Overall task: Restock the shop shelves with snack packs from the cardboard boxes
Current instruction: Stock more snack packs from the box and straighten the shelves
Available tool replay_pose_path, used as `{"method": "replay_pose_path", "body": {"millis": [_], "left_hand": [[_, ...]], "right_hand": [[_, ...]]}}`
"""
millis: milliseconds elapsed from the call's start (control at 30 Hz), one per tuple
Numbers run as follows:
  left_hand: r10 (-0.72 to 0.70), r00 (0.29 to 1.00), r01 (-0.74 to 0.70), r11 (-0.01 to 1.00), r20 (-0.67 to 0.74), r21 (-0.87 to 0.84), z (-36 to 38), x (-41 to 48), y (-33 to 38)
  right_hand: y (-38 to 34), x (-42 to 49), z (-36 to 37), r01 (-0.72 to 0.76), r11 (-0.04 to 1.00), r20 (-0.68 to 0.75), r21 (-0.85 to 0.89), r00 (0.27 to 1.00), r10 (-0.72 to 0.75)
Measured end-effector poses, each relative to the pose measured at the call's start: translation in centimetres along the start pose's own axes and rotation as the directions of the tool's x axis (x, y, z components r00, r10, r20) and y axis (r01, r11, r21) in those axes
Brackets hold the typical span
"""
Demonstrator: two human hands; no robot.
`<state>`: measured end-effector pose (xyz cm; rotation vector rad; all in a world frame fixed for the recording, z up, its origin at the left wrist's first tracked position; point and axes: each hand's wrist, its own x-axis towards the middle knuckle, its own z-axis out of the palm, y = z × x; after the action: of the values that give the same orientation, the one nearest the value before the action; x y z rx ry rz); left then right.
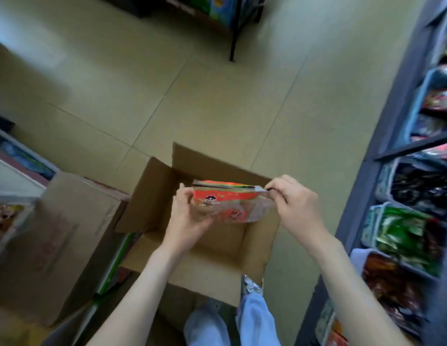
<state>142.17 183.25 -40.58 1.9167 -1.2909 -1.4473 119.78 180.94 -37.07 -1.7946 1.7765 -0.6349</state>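
Note:
A stack of red snack packs [231, 204] with a cartoon face hangs above an open cardboard box [205, 268] on the floor. My left hand [190, 216] grips the stack's left end, fingers curled round it. My right hand [292, 198] pinches the stack's upper right corner. The box's flaps stand open and its inside looks bare below the packs. The shop shelves [414, 216] with tubs of snack packs run down the right side.
A shut cardboard box [60, 240] stands at the left, with a green-edged item beside it. More shelving sits at the far left [12, 176] and at the top [217, 11]. Tiled floor lies ahead. My legs in pale blue trousers [242, 323] are below the box.

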Motion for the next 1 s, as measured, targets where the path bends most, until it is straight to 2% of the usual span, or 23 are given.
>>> {"method": "replay_pose_path", "body": {"millis": [167,333,433,500,567,633,767,900,1000], "left_hand": [[0.202,0.938,-0.197,0.979,0.282,-0.047,-0.8,-7.2,13.9],[0.302,0.893,-0.164,0.908,0.333,-0.384,0.9,-16.9,22.2],[0.386,0.834,-0.177,0.865,0.395,-0.47,1.9,-21.6,25.8],[0.455,0.771,-0.212,0.843,0.446,-0.494,2.6,-24.9,28.1],[0.536,0.726,-0.276,0.801,0.432,-0.531,3.5,-28.2,29.8],[0.627,0.69,-0.361,0.731,0.361,-0.579,4.3,-31.7,30.9],[0.801,0.556,-0.588,0.567,0.221,-0.577,5.1,-40.6,30.5],[0.874,0.444,-0.656,0.468,0.199,-0.592,5.2,-49.4,28.2],[0.913,0.372,-0.683,0.391,0.167,-0.617,5.0,-54.4,26.4]], "right_hand": [[-5.6,-4.1,-15.6,-0.123,0.976,-0.137,0.182,0.979,0.149],[-9.7,-13.0,-24.4,-0.189,0.979,-0.414,0.071,0.888,0.201],[-12.8,-18.6,-28.6,-0.194,0.928,-0.362,0.319,0.879,0.309],[-14.7,-21.8,-31.0,-0.147,0.906,-0.359,0.397,0.884,0.301],[-16.2,-24.7,-32.9,-0.095,0.921,-0.451,0.377,0.85,0.272],[-17.7,-27.6,-34.4,-0.053,0.937,-0.543,0.345,0.803,0.245],[-20.3,-35.1,-36.1,-0.012,0.949,-0.642,0.316,0.733,0.223],[-22.4,-43.3,-36.7,0.069,0.957,-0.729,0.28,0.664,0.166],[-24.0,-48.4,-37.0,0.109,0.967,-0.752,0.231,0.651,0.106]]}}
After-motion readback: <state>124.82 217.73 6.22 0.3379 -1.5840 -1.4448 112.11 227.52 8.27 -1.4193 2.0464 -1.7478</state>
